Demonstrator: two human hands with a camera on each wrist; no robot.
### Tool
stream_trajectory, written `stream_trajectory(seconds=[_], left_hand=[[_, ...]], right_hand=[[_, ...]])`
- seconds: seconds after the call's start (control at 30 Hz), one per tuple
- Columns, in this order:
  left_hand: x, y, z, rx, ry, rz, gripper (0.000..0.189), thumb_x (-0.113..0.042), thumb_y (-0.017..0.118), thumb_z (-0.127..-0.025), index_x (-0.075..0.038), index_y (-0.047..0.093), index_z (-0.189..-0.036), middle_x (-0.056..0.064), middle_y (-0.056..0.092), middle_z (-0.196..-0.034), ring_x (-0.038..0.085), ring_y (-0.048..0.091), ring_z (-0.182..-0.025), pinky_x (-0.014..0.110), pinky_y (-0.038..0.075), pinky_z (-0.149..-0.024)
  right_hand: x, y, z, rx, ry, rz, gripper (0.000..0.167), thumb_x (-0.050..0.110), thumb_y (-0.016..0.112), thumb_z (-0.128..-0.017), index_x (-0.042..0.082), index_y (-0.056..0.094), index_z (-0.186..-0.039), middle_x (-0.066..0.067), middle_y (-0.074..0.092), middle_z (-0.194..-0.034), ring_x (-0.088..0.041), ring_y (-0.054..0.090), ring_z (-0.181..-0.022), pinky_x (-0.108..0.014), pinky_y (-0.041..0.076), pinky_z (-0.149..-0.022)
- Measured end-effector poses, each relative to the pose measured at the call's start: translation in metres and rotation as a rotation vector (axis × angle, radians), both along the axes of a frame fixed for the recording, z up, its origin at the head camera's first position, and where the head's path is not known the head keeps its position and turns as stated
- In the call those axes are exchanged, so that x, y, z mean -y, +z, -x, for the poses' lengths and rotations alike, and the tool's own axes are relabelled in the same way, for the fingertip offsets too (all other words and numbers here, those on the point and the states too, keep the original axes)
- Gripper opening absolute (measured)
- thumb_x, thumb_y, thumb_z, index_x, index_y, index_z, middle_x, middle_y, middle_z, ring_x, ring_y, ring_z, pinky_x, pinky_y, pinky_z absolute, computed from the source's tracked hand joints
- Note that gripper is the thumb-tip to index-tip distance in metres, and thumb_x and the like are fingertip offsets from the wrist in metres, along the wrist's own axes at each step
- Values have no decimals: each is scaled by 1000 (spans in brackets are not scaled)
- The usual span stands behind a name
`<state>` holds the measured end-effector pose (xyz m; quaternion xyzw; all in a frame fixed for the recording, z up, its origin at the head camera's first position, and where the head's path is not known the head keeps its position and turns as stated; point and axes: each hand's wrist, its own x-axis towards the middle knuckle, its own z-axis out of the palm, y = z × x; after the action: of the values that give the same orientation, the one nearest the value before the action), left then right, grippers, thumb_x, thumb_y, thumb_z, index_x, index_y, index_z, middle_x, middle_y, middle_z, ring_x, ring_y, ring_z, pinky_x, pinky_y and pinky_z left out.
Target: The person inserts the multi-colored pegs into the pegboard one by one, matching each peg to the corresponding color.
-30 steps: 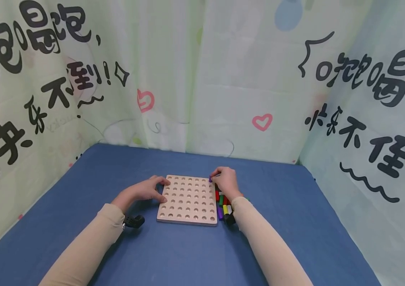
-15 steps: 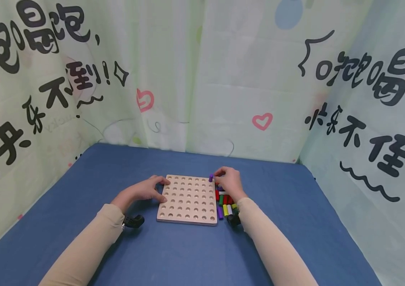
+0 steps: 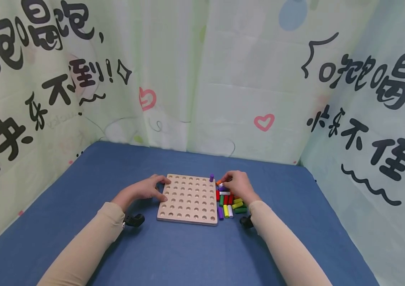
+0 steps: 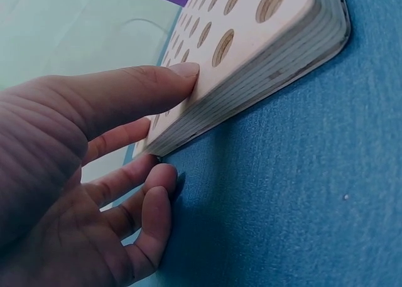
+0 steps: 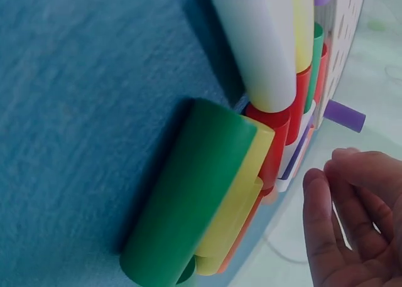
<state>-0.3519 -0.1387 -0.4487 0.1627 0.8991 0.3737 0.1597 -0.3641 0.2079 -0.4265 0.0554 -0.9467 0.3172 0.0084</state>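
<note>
A square wooden pegboard with rows of round holes lies on the blue cloth. One purple peg stands upright in its far right corner hole. My left hand rests at the board's left edge; in the left wrist view its thumb lies on top and other fingers are by the side. My right hand hovers just right of the board, over the loose pegs. In the right wrist view its thumb and fingertips are close together, with nothing visible between them. An orange peg is beside those fingertips.
Loose coloured pegs lie beside the board's right edge, among them a purple peg, a yellow peg and a green peg. A printed curtain surrounds the back and sides of the blue-covered table.
My right hand has let go of the purple peg, which stands in the far right corner hole, and moved right over the loose pegs. My left hand stays at the board's edge.
</note>
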Motion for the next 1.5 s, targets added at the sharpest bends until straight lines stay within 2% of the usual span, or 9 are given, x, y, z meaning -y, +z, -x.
stream_trajectory(seconds=[0.23, 0.47, 0.77, 1.3, 1.5], left_hand=[[-1, -1, 0, 0, -6, -2, 67, -21, 83, -87, -11, 54, -147, 19, 41, -150, 39, 39, -140, 57, 35, -112], [0, -1, 1, -3, 2, -2, 67, -21, 84, -87, -11, 55, -147, 18, 42, -149, 37, 39, -139, 56, 35, -113], [0, 2, 1, -8, -6, -9, 67, -21, 84, -87, -10, 54, -147, 19, 41, -149, 38, 41, -135, 56, 37, -109], [1, -1, 0, 1, -3, -23, 67, -20, 84, -87, -9, 55, -146, 20, 41, -148, 38, 40, -134, 56, 36, -110], [1, -3, 1, -7, 1, -22, 66, -20, 83, -88, -10, 55, -146, 19, 41, -148, 36, 42, -131, 54, 39, -106]], right_hand=[[2, -1, 0, 23, 68, -96, 10, 5, 69, -98, 10, 77, -103, -8, 72, -102, -22, 62, -88, -38, 58, -81], [0, -2, 0, 41, 94, -157, 19, -1, 64, -98, 9, 78, -105, -9, 72, -109, -23, 60, -93, -37, 57, -84], [-2, -6, 4, 29, 120, -216, 16, 2, 69, -97, 7, 76, -110, -10, 71, -110, -22, 61, -92, -40, 58, -88], [1, -13, 9, 33, 120, -246, 15, 4, 71, -95, 8, 75, -109, -9, 71, -107, -22, 61, -88, -39, 58, -85], [1, -14, 7, 20, 105, -241, 14, 6, 72, -96, 9, 74, -109, -10, 70, -109, -21, 62, -87, -38, 59, -83]])
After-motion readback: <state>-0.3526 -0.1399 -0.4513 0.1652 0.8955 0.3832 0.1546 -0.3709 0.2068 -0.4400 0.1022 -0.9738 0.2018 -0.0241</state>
